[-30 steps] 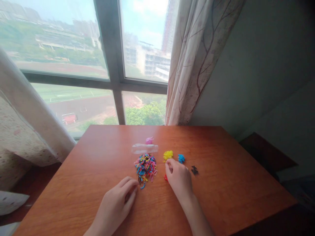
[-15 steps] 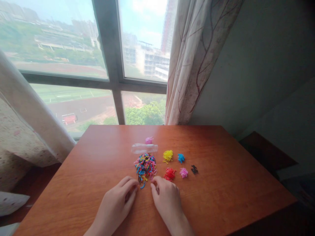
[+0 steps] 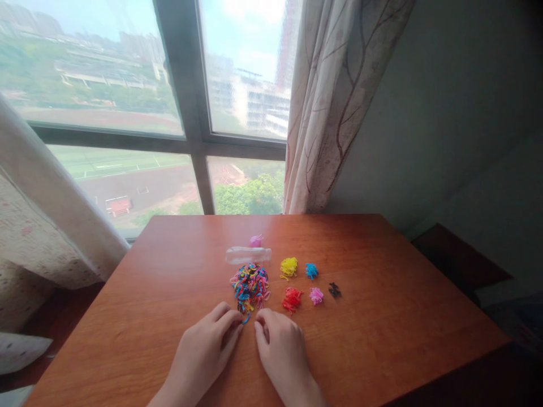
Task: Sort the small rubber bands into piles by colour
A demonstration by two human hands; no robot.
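Observation:
A mixed heap of small coloured rubber bands (image 3: 251, 282) lies on the table in front of my hands. My left hand (image 3: 210, 339) is at its lower left edge, with thumb and forefinger closed at the end of a loose blue rubber band (image 3: 246, 319). My right hand (image 3: 282, 342) rests just across from it, fingers curled and thumb close to the forefinger; anything between these tips is too small to make out. To the right sit separate piles of yellow bands (image 3: 289, 267), blue bands (image 3: 311, 271), red bands (image 3: 292, 299), pink bands (image 3: 316, 295) and black bands (image 3: 335, 290).
Behind the heap, a clear plastic bottle-shaped container (image 3: 248, 255) lies on its side, with a pink object (image 3: 255, 241) beyond it. The wooden table (image 3: 382, 339) reaches a window (image 3: 193, 141) flanked by curtains (image 3: 322, 141).
My left hand has shifted slightly right, up to the blue rubber band. My right hand has come left and a little nearer me, so the fingertips are closer together.

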